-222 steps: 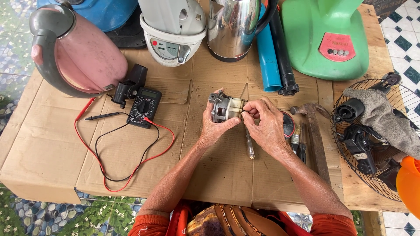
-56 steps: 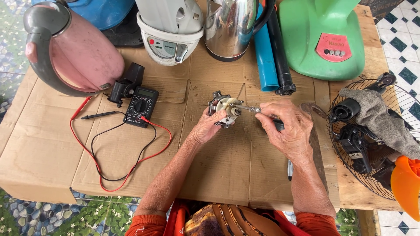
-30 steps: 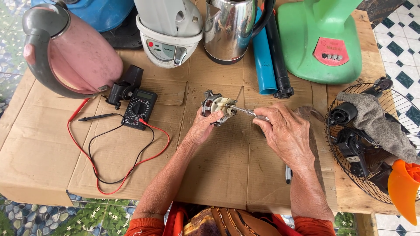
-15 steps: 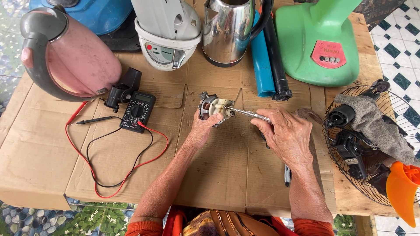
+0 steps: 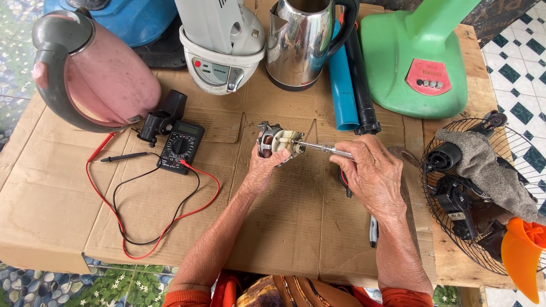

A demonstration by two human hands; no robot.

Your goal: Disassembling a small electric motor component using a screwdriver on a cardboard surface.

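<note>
In the head view, the left hand (image 5: 263,169) grips a small electric motor with a grey metal frame and a cream plastic end (image 5: 277,141). The fingers are wrapped around the lower side of the motor and hold it a little above the brown cardboard sheet (image 5: 284,227) that covers the wooden table (image 5: 455,267). The right hand (image 5: 372,176) is closed around a slim screwdriver with a shiny metal shaft (image 5: 324,149). The shaft lies almost level, and its tip is touching the cream end of the motor.

To the left of the motor lies a black digital multimeter (image 5: 180,145) with red and black test leads (image 5: 148,210) spread loose over the cardboard; no probe touches the motor. A dark pen-like tool (image 5: 373,230) lies near the right wrist. At the far edge stand a pink electric kettle with a grey handle (image 5: 91,74), a white appliance base (image 5: 222,62), a steel kettle with a black handle (image 5: 301,42), a blue plastic tube (image 5: 341,85) and a green fan base (image 5: 421,62). On the right lies a round wire fan guard (image 5: 455,239) with a grey cloth (image 5: 483,170) on it, and an orange fan blade (image 5: 520,256) is beside it.

I judge that the work on the motor is in the middle: the motor is already out of any housing, the fan parts lie separate, and the screwdriver is working at the motor end. I cannot tell whether a screw is going in or out. The meter lies unused at this moment.
</note>
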